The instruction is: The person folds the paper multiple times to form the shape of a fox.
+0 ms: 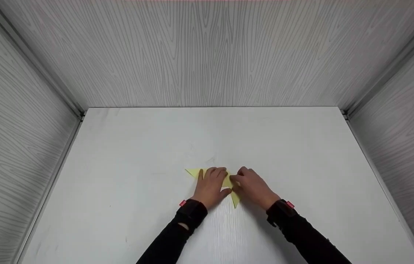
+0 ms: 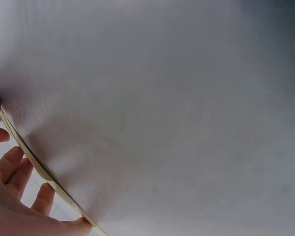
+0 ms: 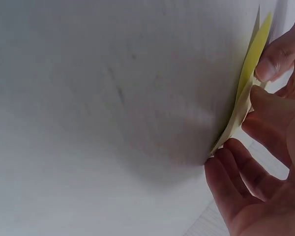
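Observation:
A piece of folded yellow paper (image 1: 235,200) lies on the white table, one pointed corner out to the left and another toward the front. Fairly straight, spread fingers of my left hand (image 1: 209,189) press its left part, with the thumb near the middle. At the right side of the paper, my right hand (image 1: 254,187) pinches the fold with bent fingers and thumb. The right wrist view shows two layers of the yellow paper (image 3: 255,49) standing slightly apart at one tip. Along the paper's thin edge (image 2: 42,169) in the left wrist view, several left fingertips touch it.
The white tabletop (image 1: 137,146) stretches around both hands. A grey wood-grain panel (image 1: 207,55) rises at the back, with similar side panels at left (image 1: 16,139) and right (image 1: 405,128). Dark bands (image 1: 192,212) with red tags circle the wrists.

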`<action>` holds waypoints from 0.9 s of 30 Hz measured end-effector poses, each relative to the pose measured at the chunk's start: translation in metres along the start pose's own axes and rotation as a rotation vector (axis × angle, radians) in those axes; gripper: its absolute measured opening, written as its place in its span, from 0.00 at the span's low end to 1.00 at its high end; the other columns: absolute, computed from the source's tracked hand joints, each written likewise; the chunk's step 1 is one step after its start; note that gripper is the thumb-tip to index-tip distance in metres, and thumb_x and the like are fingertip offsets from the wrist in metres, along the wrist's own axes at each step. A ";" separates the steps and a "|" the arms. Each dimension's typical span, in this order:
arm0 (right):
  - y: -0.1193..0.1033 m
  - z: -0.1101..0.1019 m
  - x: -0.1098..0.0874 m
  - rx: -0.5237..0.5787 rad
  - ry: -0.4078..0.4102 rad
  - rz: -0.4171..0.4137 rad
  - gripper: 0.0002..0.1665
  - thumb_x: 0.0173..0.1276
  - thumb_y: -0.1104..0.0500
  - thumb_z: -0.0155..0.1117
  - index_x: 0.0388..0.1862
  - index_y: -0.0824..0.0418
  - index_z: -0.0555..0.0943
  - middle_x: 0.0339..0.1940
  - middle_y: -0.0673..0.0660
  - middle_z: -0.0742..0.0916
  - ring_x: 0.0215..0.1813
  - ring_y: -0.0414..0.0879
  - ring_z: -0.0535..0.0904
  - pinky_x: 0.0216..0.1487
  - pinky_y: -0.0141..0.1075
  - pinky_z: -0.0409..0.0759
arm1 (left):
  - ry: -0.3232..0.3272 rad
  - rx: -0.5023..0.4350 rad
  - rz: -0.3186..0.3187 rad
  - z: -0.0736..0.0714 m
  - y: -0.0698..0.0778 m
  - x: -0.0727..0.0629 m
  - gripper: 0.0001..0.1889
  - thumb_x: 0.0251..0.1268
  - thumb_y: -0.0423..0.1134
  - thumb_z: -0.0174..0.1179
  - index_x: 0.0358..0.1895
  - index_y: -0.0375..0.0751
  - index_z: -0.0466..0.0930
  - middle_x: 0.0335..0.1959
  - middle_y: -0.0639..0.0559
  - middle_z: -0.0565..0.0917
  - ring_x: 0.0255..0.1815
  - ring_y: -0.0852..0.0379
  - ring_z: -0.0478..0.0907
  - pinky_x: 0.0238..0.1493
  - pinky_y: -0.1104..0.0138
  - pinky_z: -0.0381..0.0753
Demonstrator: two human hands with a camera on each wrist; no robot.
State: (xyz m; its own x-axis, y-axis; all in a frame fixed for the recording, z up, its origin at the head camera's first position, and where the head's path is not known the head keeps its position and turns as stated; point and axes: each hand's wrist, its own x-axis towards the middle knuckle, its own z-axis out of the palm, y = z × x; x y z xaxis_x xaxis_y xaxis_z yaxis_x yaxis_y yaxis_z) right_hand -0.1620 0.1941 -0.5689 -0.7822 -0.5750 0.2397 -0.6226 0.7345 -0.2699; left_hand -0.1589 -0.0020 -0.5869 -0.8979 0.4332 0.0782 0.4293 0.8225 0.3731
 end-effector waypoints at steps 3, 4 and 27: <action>0.000 0.002 -0.001 -0.014 0.002 -0.017 0.13 0.62 0.67 0.76 0.46 0.62 0.87 0.36 0.59 0.80 0.34 0.51 0.72 0.36 0.41 0.73 | -0.016 0.012 0.009 -0.004 0.000 0.000 0.29 0.71 0.55 0.65 0.69 0.44 0.75 0.73 0.50 0.74 0.75 0.46 0.66 0.75 0.35 0.58; 0.000 0.002 -0.001 -0.016 -0.007 -0.012 0.13 0.63 0.66 0.76 0.47 0.61 0.87 0.36 0.59 0.80 0.35 0.51 0.72 0.37 0.41 0.73 | -0.028 0.006 0.010 -0.006 0.000 -0.001 0.30 0.71 0.55 0.65 0.70 0.43 0.75 0.73 0.49 0.73 0.75 0.45 0.65 0.75 0.35 0.58; 0.003 -0.004 0.003 0.055 -0.080 -0.020 0.12 0.60 0.79 0.64 0.33 0.63 0.80 0.48 0.64 0.83 0.46 0.57 0.79 0.47 0.46 0.81 | 0.011 -0.038 -0.104 -0.026 -0.035 -0.009 0.21 0.71 0.48 0.66 0.59 0.39 0.82 0.66 0.36 0.75 0.72 0.38 0.68 0.71 0.34 0.60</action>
State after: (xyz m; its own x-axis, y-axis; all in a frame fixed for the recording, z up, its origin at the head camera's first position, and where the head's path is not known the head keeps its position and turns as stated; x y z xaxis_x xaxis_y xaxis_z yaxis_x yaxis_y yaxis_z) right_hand -0.1660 0.1955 -0.5656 -0.7673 -0.6180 0.1712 -0.6368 0.7030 -0.3167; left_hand -0.1682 -0.0440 -0.5769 -0.9386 0.3416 0.0476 0.3297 0.8480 0.4150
